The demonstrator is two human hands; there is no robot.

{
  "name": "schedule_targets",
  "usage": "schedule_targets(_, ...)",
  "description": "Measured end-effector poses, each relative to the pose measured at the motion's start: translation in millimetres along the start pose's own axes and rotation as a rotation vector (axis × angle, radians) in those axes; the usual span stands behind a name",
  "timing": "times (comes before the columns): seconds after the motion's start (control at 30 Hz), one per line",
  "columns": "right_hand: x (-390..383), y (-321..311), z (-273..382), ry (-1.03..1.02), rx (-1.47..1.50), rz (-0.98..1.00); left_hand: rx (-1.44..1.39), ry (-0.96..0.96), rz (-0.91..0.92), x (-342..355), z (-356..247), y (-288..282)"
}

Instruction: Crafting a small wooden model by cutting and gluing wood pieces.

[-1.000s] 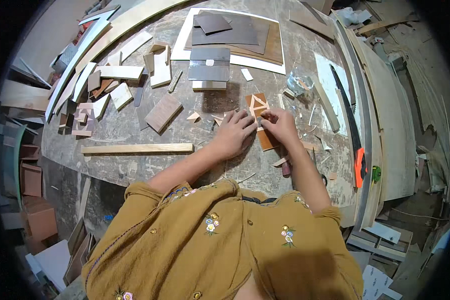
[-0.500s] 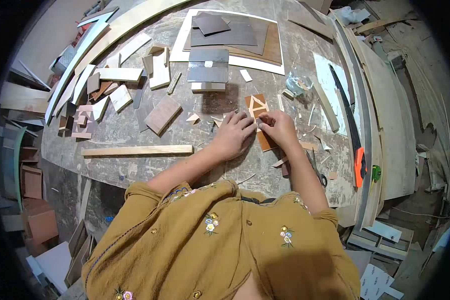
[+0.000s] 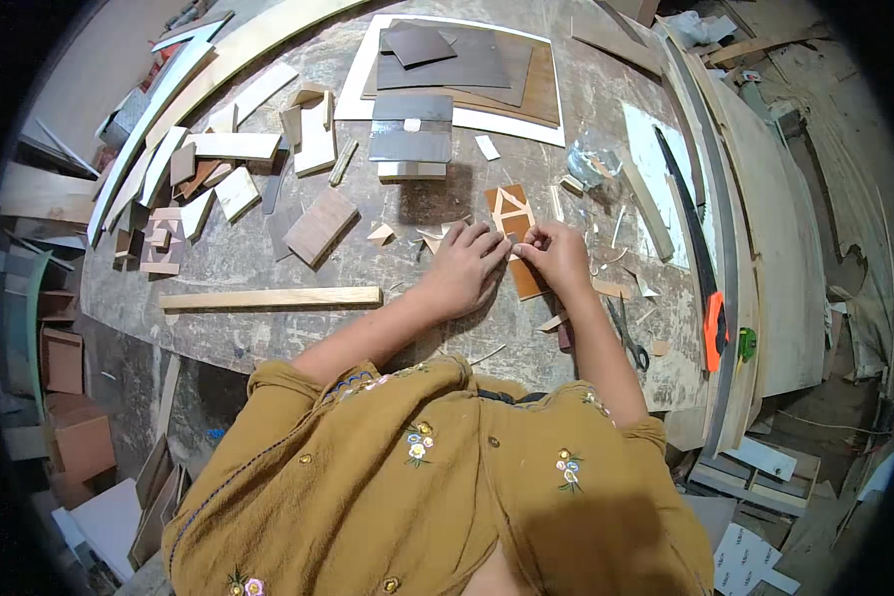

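A narrow brown board (image 3: pixel 529 282) lies on the worktable, with thin pale wood strips (image 3: pixel 510 207) forming an angular pattern on its far end. My left hand (image 3: pixel 464 266) rests over the board's left edge. Its bent fingers are slightly apart, and its thumb is hidden. From the right, my right hand (image 3: pixel 554 258) meets the left fingertips above the board, thumb and forefinger pinched together. Whatever small piece sits in that pinch is too hidden to name. Wood slivers and a pale offcut (image 3: pixel 381 233) lie around the hands.
Scissors (image 3: pixel 628 338) lie right of my right forearm. Farther right is a handsaw (image 3: pixel 687 199) with an orange handle (image 3: pixel 713 333). A long wood bar (image 3: pixel 271 298) lies left, near a brown block (image 3: pixel 321 226). Stacked dark sheets (image 3: pixel 447 70) and a crumpled plastic bag (image 3: pixel 592 164) are farther back.
Both hands stay at the same spot on the board. The right fingers have shifted very slightly, and the whole view has moved a little.
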State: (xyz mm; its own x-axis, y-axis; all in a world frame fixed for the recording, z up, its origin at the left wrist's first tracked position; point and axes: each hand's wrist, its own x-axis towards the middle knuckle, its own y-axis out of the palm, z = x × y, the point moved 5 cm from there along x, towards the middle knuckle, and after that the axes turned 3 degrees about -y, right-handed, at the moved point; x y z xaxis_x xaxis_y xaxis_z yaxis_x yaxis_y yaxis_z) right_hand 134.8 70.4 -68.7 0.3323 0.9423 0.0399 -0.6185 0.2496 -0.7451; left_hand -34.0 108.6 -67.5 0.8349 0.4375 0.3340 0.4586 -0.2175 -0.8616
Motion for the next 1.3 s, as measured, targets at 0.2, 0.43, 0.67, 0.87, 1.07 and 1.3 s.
schedule_targets(0.2,-3,0,3,-0.053,0.031,-0.028,0.001,0.013,-0.06,0,1,3)
schedule_targets(0.43,-5,-4,-5,0.009,0.128,-0.058,0.018,0.022,-0.069,0,0,1)
schedule_targets(0.67,-9,-3,1,-0.095,0.129,-0.11,-0.007,0.011,-0.037,1,2,1)
schedule_targets(0.87,-10,3,5,-0.141,0.008,-0.042,-0.035,-0.002,-0.008,4,2,0)
schedule_targets(1.07,-10,0,16,-0.142,-0.121,-0.006,-0.067,-0.025,-0.034,1,5,0)
schedule_targets(1.3,-8,1,10,-0.134,-0.06,0.041,-0.083,-0.024,-0.035,2,4,0)
